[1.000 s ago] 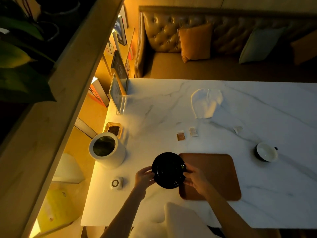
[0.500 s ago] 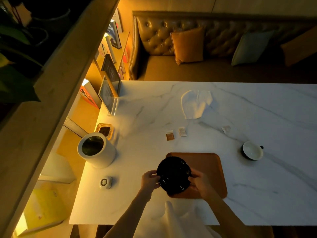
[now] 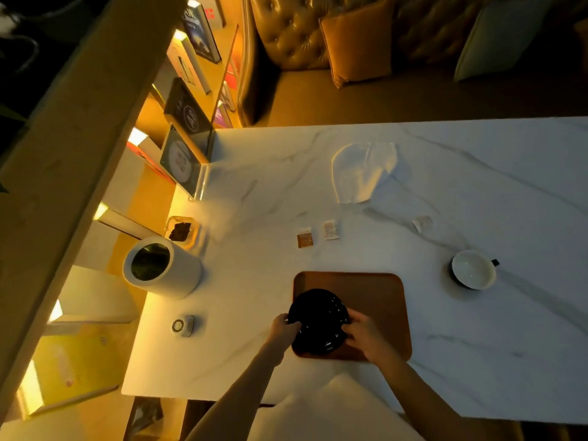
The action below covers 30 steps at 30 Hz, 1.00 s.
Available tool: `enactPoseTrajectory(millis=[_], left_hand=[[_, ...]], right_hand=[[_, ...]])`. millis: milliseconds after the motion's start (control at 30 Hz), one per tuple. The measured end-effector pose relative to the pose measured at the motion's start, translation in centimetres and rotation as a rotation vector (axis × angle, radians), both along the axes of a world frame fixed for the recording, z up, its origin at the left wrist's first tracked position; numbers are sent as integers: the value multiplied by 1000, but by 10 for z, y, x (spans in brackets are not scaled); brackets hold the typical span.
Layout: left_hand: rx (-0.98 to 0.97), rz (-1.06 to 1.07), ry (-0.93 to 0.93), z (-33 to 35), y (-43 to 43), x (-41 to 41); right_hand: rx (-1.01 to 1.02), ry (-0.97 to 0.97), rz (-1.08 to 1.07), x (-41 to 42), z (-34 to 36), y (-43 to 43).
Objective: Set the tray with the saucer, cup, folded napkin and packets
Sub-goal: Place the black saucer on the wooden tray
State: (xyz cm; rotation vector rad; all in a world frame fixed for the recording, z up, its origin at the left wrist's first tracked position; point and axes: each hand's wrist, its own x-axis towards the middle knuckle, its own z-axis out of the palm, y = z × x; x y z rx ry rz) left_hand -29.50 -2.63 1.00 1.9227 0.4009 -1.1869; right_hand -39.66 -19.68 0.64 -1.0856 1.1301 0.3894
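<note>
Two hands grip the saucer (image 3: 318, 321). The left hand (image 3: 283, 329) has its fingers curled on the left rim, and the right hand (image 3: 366, 338) has its fingers clamped on the right rim. The saucer sits over the near-left corner of the tray (image 3: 375, 294), and its left edge passes slightly beyond the tray's left side. Whether it rests on the tray or is held just above it cannot be told.

Hazard: if released in this position, the saucer may rock on the tray's border or slide onto the table (image 3: 477, 345). The cause would be the overhang, and the glossy surface adds to the risk. Shift the saucer inward before letting go.

Orientation: the saucer is round and has no long axis. Its upper face points up, roughly level. The tray's long axis runs left to right.

The cup (image 3: 473, 269) stands right of the tray, well apart from it, with its handle pointing right. Three packets (image 3: 304, 238) lie beyond the tray. The napkin (image 3: 362, 173) lies farther back, unfolded.
</note>
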Motion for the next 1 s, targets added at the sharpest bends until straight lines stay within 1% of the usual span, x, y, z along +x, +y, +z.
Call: enactPoseTrajectory(millis=[133,233,333,467,500,667,700,800,900,1000], left_hand=[[-29,32,40,-5,-11,0],[-33,17,44,-12,-16,1],[-57,39,35,-19,-24,7],[-44,46,71,-24,-22,6],[-49,52,71,-26,-20,7],[-4,77,75,-26,-7,11],[-9,78,72,-25,-5,10],[-35,66,76,-23,-3,5],[-54,55,46,-23,-4,-1],[-27,20,-37,-20,-7,-8]], right_hand=[[33,19,0,1,-8,-10],[24,36,14,2,-12,-17],[1,13,4,8,-16,-22],[-5,29,-2,11,-21,-16],[-34,26,-1,11,-22,-14],[-350,-68,205,-1,-26,-3],[-413,-46,243,-4,-28,-1],[-588,111,416,-11,-32,1],[-632,76,507,-19,-34,5],[-666,88,651,-26,-34,1]])
